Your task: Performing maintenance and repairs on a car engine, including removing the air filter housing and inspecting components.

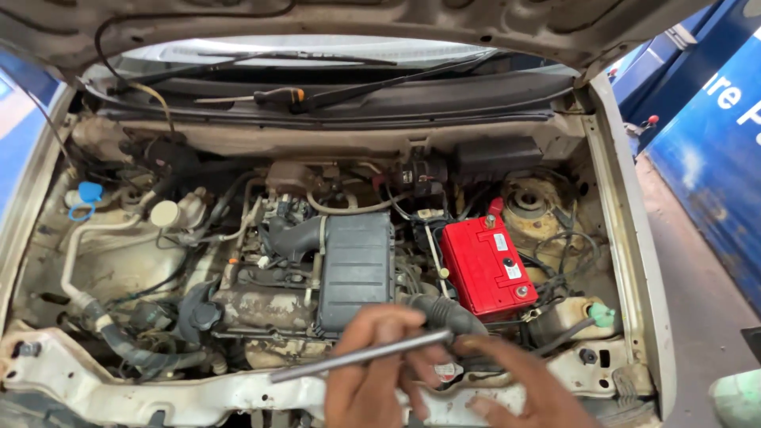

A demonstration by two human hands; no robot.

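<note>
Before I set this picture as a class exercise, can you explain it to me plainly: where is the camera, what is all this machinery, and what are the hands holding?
There is one picture, taken by a camera worn on a person's head and looking down, so the two hands at the bottom edge are that person's own. They stand at the front of a car with its bonnet raised, looking into the engine bay.

In the middle sits a black plastic box with a ribbed black hose near it. To its right is a red battery. At far left is a blue cap, at lower right a green cap. A screwdriver lies by the windscreen wipers.

The left hand holds a thin grey metal rod, angled down to the left. The right hand is beside it, fingers near the rod's upper end; whether it grips anything is unclear.
</note>
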